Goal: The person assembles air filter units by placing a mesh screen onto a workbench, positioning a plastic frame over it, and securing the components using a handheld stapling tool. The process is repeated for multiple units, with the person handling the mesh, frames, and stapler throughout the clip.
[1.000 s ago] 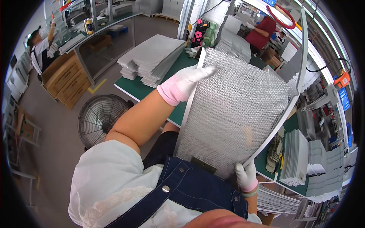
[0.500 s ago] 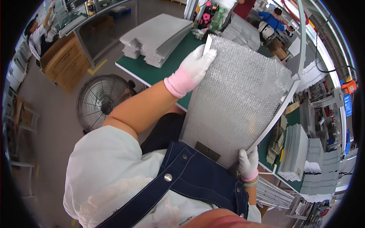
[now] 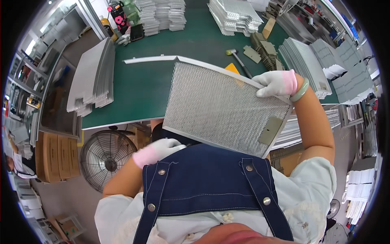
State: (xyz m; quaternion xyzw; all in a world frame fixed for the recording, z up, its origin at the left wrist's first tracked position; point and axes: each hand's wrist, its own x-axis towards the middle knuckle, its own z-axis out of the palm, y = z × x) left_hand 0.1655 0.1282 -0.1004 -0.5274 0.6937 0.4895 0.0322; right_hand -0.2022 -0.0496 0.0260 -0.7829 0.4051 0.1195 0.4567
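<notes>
A silver mesh filter panel [image 3: 219, 101] tilts across the table's front edge towards my body. Metal frame strips line several of its sides, and one white strip [image 3: 150, 59] sticks out leftward from its far left corner, off the mesh. A grey-green plate [image 3: 271, 131] sits in the near right corner. My right hand [image 3: 270, 83], in a white glove with pink cuff, grips the frame at the right far side, thumb on the mesh. Low by my lap, apart from the panel, my left hand [image 3: 164, 149] has its fingers curled together; a small dark tip shows at them.
On the green table [image 3: 138, 95] lie a hammer [image 3: 239, 63], a yellow piece [image 3: 232, 68] and a row of grey-green plates [image 3: 266, 51]. Mesh stacks [image 3: 91, 75] stand left and far [image 3: 235, 16]; framed panels [image 3: 304, 65] stand right. A floor fan [image 3: 107, 160] is at lower left.
My left hand has let go of the panel's far corner and dropped to my lap. My right hand now holds farther along the frame. The panel has turned and lowered; the view has swung.
</notes>
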